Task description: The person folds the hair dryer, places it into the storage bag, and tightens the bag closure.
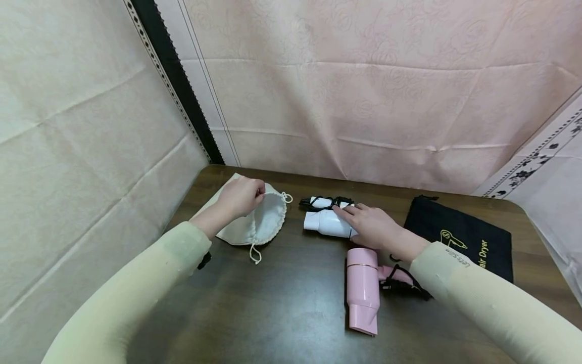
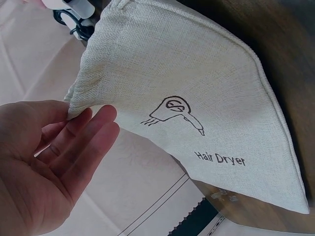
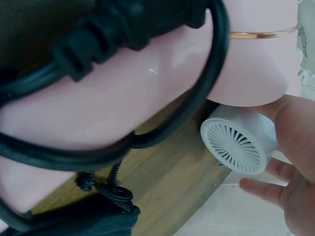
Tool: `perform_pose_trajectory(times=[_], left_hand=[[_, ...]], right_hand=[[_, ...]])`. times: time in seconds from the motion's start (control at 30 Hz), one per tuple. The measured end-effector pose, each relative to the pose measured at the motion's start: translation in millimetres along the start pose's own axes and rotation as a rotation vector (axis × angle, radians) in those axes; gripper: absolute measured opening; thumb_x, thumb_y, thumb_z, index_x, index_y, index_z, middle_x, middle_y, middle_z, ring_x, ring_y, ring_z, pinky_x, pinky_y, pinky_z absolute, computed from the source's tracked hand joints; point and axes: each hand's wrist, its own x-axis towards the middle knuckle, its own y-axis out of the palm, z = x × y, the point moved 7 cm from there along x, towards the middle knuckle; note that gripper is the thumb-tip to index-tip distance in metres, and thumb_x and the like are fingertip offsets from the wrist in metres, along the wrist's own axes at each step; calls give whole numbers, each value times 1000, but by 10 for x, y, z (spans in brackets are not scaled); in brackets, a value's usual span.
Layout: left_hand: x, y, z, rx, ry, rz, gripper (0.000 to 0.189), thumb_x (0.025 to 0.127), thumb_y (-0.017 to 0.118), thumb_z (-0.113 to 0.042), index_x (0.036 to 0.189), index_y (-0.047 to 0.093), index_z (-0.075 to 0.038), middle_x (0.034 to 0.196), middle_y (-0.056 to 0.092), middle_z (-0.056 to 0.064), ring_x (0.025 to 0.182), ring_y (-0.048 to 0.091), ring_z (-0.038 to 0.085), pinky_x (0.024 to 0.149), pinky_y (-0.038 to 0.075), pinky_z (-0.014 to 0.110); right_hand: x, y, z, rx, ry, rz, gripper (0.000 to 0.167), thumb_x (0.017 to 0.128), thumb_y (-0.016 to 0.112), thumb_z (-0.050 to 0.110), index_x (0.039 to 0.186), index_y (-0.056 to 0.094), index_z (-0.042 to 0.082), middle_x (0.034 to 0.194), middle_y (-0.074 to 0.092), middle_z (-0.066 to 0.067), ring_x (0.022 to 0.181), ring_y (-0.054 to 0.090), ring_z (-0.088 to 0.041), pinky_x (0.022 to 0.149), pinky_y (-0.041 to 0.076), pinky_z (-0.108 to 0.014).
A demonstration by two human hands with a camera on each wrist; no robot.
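A cream drawstring bag (image 1: 236, 225) lies at the left of the table, its mouth spread toward the right. My left hand (image 1: 241, 196) pinches the rim of that bag between thumb and fingers; in the left wrist view, the bag's cloth (image 2: 172, 64) carries a dryer drawing and "Hair Dryer" lettering. On its side near the back edge lies a white hair dryer (image 1: 329, 222), black cord bundled at its handle. My right hand (image 1: 373, 226) grips its right end, thumb and fingers on opposite sides. In the right wrist view, its round grille (image 3: 234, 146) shows beside that hand.
A pink hair dryer (image 1: 362, 288) lies just in front of my right hand, its black cord (image 1: 404, 285) wrapped at the handle under my forearm. At the right lies a black drawstring bag (image 1: 473, 232) with yellow print. Patterned cloth (image 1: 364, 116) hangs behind the table.
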Motion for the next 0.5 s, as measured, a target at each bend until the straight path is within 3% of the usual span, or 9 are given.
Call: perform_pose_trajectory(times=[0.5], left_hand=[[4, -24, -18, 10, 17, -18, 11, 98, 70, -13, 88, 74, -11, 81, 72, 1, 72, 64, 22, 71, 55, 44]], right_hand=[[-20, -90, 20, -53, -91, -114, 79, 84, 89, 16, 153, 55, 0, 142, 66, -19, 119, 66, -37, 85, 62, -46]])
